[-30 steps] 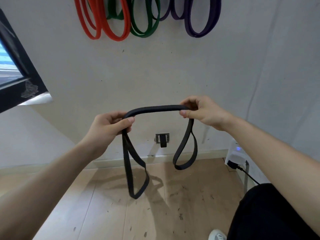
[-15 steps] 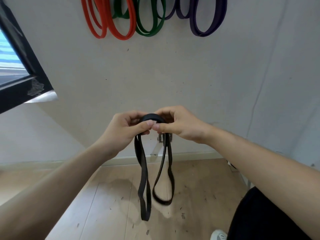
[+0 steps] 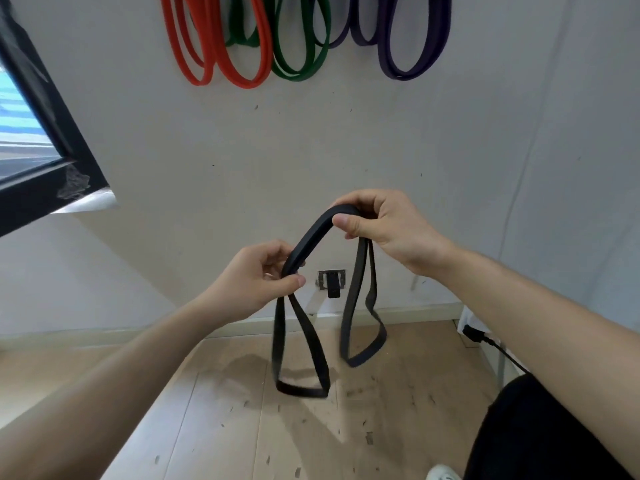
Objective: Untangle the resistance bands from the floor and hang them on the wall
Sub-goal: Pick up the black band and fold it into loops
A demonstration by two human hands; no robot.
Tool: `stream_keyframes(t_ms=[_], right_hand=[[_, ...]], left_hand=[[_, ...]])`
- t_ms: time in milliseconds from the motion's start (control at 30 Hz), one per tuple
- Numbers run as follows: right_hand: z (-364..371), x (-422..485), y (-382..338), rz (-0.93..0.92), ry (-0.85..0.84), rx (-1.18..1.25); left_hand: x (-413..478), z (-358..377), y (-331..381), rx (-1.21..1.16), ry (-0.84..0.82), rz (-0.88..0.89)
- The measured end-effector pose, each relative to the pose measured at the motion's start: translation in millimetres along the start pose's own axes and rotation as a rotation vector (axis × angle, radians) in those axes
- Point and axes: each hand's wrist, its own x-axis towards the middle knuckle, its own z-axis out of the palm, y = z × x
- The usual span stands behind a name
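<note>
Wall [image 3: 346, 150] ahead, pale, carrying red bands [image 3: 242, 69], green bands [image 3: 301, 69] and purple bands [image 3: 412, 64] at 12 o'clock, already hung; their hooks lie out of view. Black resistance band [image 3: 311, 233] sits centre frame, raised off the wooden floor [image 3: 207, 427] and held between both hands. Left hand [image 3: 256, 282] is curled round the strap, thumb pressing it against the fingers. Right hand [image 3: 384, 226], at 1 o'clock from the left, pinches the crest of the arch between thumb and forefinger. A short doubled span bridges the two grips; below each hand a loop droops toward 6 o'clock, the left one twisted where its strands cross. Material reads as flat rubber: light, limp, grippy rather than slick, likely to spring back if stretched. It sags under its own weight and holds no shape. Best purchase looks to be the top of the fold, so the loops fall open. Power plug [image 3: 332, 284] sits low on the wall behind; black window frame [image 3: 41, 133] at 9 o'clock.
</note>
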Motion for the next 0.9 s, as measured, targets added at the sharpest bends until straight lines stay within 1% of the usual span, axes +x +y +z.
stream_keyframes(t_ms=[167,233,333,433,533,633,700,733,833,900], right_hand=[[-16,6,4,-0.005,0.132,0.076],[-23,6,10,0.021,0.128,0.072],[-34,5,22,0.080,0.061,0.027],[-46,3,34,0.180,-0.014,-0.012],[-48,-1,42,0.271,-0.197,-0.191],[-32,-5,44,0.321,-0.387,-0.327],[-16,-7,42,0.328,-0.466,-0.276],[-7,-8,40,0.319,-0.471,-0.219],[18,-8,30,0.256,-0.390,0.019],[28,-7,24,0.223,-0.316,0.074]], left_hand=[[2,0,-12,0.109,-0.035,-0.033],[3,-2,-14,0.115,-0.013,-0.056],[4,-6,-15,0.085,0.040,-0.083],[1,-12,-12,-0.051,0.110,-0.112],[-1,-15,-3,-0.210,0.194,-0.115],[-2,-12,7,-0.312,0.222,-0.104],[-2,-7,15,-0.345,0.213,-0.089],[-2,-5,19,-0.359,0.200,-0.079],[-2,4,25,-0.347,0.124,-0.037],[-3,5,24,-0.301,0.089,-0.003]])
